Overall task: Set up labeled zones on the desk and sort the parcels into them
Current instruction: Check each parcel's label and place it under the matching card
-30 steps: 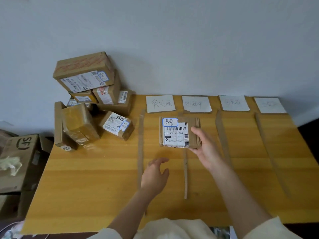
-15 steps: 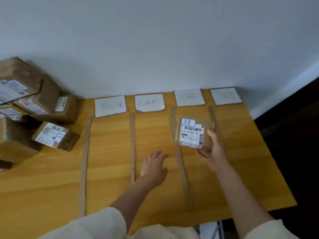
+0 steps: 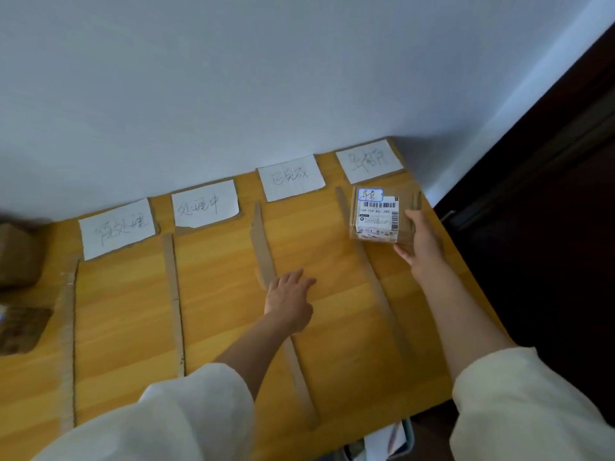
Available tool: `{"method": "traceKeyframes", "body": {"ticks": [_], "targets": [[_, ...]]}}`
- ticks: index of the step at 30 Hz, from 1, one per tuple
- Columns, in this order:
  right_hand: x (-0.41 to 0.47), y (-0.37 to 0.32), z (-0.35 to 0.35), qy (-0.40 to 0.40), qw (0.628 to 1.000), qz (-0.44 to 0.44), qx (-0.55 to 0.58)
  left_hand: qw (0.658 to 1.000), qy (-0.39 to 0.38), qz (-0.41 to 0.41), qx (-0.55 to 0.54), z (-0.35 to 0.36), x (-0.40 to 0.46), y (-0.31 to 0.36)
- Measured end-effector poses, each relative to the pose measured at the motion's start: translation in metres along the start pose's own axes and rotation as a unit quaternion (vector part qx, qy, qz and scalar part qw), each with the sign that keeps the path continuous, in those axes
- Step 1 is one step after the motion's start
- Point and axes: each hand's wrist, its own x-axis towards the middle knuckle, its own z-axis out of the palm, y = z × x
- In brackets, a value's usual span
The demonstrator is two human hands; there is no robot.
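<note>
A small flat cardboard parcel point(image 3: 379, 216) with a white shipping label and a blue-edged handwritten sticker is in the rightmost zone, just below that zone's paper label point(image 3: 369, 160). My right hand point(image 3: 420, 242) grips its right near edge. Whether the parcel rests on the desk is unclear. My left hand point(image 3: 289, 299) lies open, palm down, over the third cardboard divider strip point(image 3: 263, 247). Three more paper labels point(image 3: 117, 227) point(image 3: 205, 203) point(image 3: 290, 178) line the back edge of the wooden desk point(image 3: 219, 294).
Cardboard strips point(image 3: 173, 294) split the desk into lanes. Blurred brown parcels point(image 3: 18, 257) point(image 3: 20, 327) sit at the far left. A white wall runs behind the desk, and dark furniture point(image 3: 549, 227) stands past its right edge.
My right hand has carried the parcel rightward from the second lane across to the rightmost lane. My view has swung right, so the parcel pile has slid out at the left.
</note>
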Motion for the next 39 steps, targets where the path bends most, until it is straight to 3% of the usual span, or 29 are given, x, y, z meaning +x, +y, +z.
{"method": "traceKeyframes", "body": {"ticks": [15,19,22,26,39], "targets": [[0.07,-0.018,0.003,0.017,1.0,-0.008,-0.016,1.0,0.007,-0.013,0.0,0.009,0.015,0.0],[0.076,-0.012,0.01,0.091,0.994,-0.035,-0.038,1.0,0.013,-0.019,-0.003,0.009,0.014,0.003],[0.073,-0.004,0.019,0.16,0.971,-0.099,-0.144,1.0,0.014,-0.019,-0.003,0.009,0.014,0.002],[0.069,0.009,0.029,0.143,0.935,-0.173,-0.276,1.0,0.014,-0.017,-0.004,0.009,0.014,0.002],[0.078,-0.006,0.033,0.128,0.932,-0.151,-0.305,1.0,0.008,-0.02,-0.008,0.009,0.015,0.001]]}}
